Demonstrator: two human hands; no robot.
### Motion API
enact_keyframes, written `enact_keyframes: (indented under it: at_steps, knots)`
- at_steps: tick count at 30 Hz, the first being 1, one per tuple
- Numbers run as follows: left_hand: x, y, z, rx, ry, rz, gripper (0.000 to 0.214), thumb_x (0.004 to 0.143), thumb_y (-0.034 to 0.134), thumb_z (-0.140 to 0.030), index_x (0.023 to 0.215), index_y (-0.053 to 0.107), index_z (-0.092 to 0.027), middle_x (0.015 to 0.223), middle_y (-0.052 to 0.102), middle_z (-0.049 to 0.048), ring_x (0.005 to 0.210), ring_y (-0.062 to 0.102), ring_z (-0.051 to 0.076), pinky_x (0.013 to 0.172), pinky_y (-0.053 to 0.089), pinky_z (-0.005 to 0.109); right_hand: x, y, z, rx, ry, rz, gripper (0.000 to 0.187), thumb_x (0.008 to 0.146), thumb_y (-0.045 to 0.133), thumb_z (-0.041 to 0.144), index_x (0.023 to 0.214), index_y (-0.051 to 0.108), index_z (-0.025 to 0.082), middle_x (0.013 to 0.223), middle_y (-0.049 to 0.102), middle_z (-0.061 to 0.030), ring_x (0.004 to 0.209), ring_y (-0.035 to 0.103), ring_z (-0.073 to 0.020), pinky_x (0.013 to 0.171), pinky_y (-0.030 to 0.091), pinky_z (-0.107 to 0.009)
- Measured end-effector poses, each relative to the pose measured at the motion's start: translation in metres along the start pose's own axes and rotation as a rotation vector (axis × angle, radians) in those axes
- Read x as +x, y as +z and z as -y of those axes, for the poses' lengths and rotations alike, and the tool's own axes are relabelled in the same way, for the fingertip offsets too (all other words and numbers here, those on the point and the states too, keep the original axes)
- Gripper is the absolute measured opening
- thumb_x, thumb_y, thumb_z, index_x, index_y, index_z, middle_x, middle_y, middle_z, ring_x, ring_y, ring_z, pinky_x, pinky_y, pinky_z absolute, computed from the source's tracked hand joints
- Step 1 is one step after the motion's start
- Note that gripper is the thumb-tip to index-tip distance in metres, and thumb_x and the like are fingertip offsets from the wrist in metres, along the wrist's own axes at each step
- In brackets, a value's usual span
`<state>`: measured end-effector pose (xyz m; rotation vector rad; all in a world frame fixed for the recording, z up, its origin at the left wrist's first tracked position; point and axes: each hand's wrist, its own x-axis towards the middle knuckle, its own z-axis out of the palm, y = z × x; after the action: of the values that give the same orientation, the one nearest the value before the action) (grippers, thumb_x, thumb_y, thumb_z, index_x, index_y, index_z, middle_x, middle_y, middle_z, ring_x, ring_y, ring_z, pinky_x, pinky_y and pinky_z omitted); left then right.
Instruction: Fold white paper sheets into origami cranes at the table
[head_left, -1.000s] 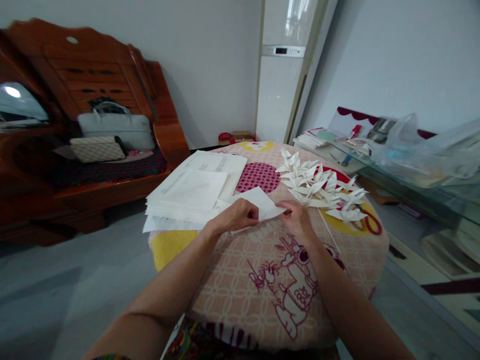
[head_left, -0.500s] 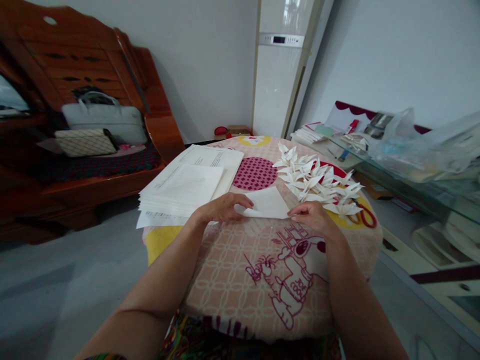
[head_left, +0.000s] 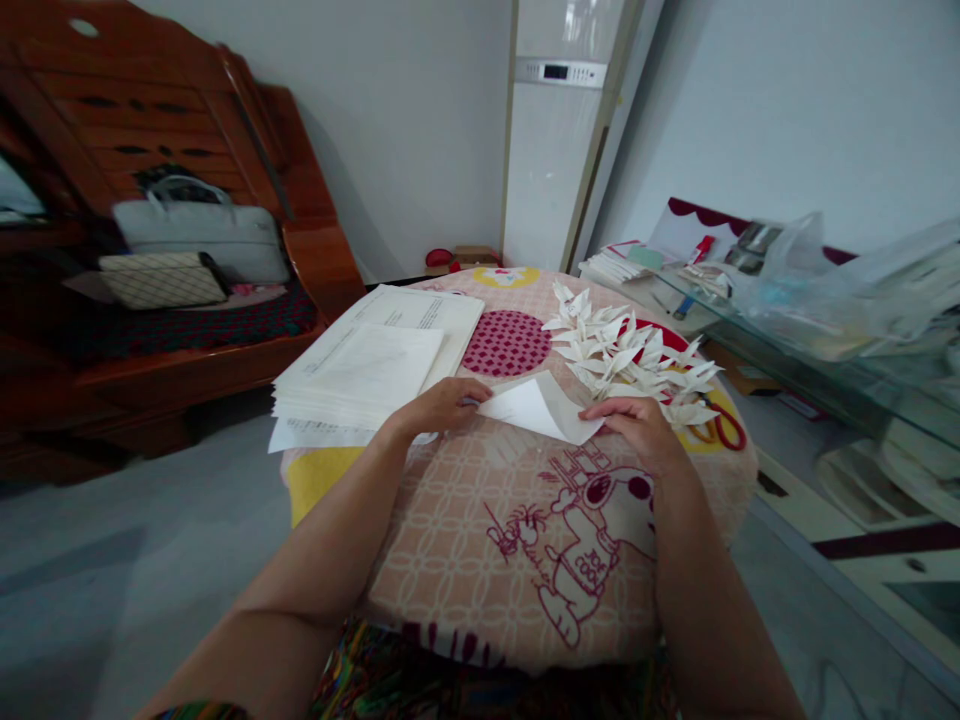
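A sheet of white paper (head_left: 536,408) is stretched between my two hands over the cloth-covered table (head_left: 450,560), one part of it folded across and lifting in a slant. My left hand (head_left: 448,403) pinches its left end. The right corner is held between the thumb and fingers of my right hand (head_left: 630,418). Just beyond my right hand lies a cluster of folded white paper pieces with pointed tips (head_left: 622,350). A stack of paper sheets (head_left: 360,370) rests to the left of my left hand, with a smaller blank pile on top.
Red-handled scissors (head_left: 726,428) lie at the table's right edge, partly under the folded pieces. A glass-topped stand (head_left: 840,350) on the right carries plastic bags and papers. A wooden bench (head_left: 165,350) with a grey handbag (head_left: 202,238) stands at the left.
The paper's fold has come up and slants open, and its right corner has shifted slightly right with my right hand. My left hand has moved a little left. The view has shifted slightly.
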<state>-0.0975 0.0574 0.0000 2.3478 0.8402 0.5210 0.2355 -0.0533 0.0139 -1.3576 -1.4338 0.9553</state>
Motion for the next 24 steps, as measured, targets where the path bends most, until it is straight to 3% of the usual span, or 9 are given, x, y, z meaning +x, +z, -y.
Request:
enact_keyframes:
  at_steps: [4, 8, 13, 18, 21, 24]
  knots:
    - [0.006, 0.007, 0.007, -0.037, -0.070, -0.089, 0.040, 0.075, 0.042, -0.006, 0.088, 0.078, -0.018, 0.109, 0.076, 0.0054, 0.103, 0.069, 0.018, 0.097, 0.052, 0.033, 0.003, 0.005, -0.004, -0.015, -0.033, -0.045, 0.019, 0.075, 0.068, 0.033, 0.084, 0.080, 0.021, 0.089, 0.079, -0.0067, 0.085, 0.072, -0.0227, 0.079, 0.057, -0.036]
    - [0.010, 0.011, 0.003, 0.017, -0.158, -0.199, 0.036, 0.081, 0.053, -0.016, 0.110, 0.074, -0.018, 0.110, 0.075, 0.0073, 0.099, 0.070, 0.020, 0.092, 0.054, 0.034, 0.010, 0.014, -0.011, 0.076, -0.043, -0.137, 0.034, 0.058, 0.080, 0.025, 0.091, 0.079, 0.020, 0.091, 0.080, -0.0067, 0.078, 0.073, -0.0229, 0.073, 0.058, -0.036]
    - [0.013, 0.016, -0.005, 0.016, -0.211, -0.271, 0.037, 0.086, 0.056, -0.026, 0.120, 0.069, -0.019, 0.115, 0.074, 0.0068, 0.099, 0.069, 0.021, 0.090, 0.053, 0.031, 0.011, 0.015, -0.011, 0.163, -0.126, -0.214, 0.033, 0.063, 0.078, 0.024, 0.096, 0.080, 0.022, 0.084, 0.079, -0.0035, 0.066, 0.070, -0.0187, 0.065, 0.056, -0.033]
    - [0.013, 0.018, -0.007, -0.417, -0.231, -0.229, 0.040, 0.077, 0.069, -0.038, 0.110, 0.073, -0.016, 0.107, 0.075, 0.0079, 0.089, 0.070, 0.022, 0.077, 0.054, 0.031, 0.010, 0.007, -0.009, 0.228, -0.202, -0.273, 0.030, 0.064, 0.079, 0.020, 0.094, 0.080, 0.026, 0.092, 0.080, -0.0023, 0.075, 0.072, -0.0195, 0.072, 0.057, -0.035]
    - [0.012, 0.018, -0.008, -0.694, -0.309, -0.175, 0.039, 0.067, 0.080, -0.041, 0.092, 0.073, -0.012, 0.084, 0.074, 0.0064, 0.068, 0.066, 0.017, 0.061, 0.050, 0.026, 0.011, 0.005, -0.009, 0.271, -0.196, -0.273, 0.029, 0.063, 0.080, 0.018, 0.090, 0.080, 0.027, 0.092, 0.080, -0.0014, 0.078, 0.072, -0.0188, 0.074, 0.057, -0.033]
    - [0.010, 0.015, -0.012, -0.800, -0.331, -0.235, 0.036, 0.062, 0.085, -0.041, 0.072, 0.066, -0.012, 0.064, 0.066, 0.0012, 0.053, 0.056, 0.010, 0.050, 0.042, 0.021, 0.013, 0.006, -0.011, 0.292, -0.145, -0.241, 0.033, 0.061, 0.083, 0.018, 0.092, 0.080, 0.027, 0.087, 0.080, -0.0009, 0.076, 0.071, -0.0182, 0.073, 0.057, -0.033]
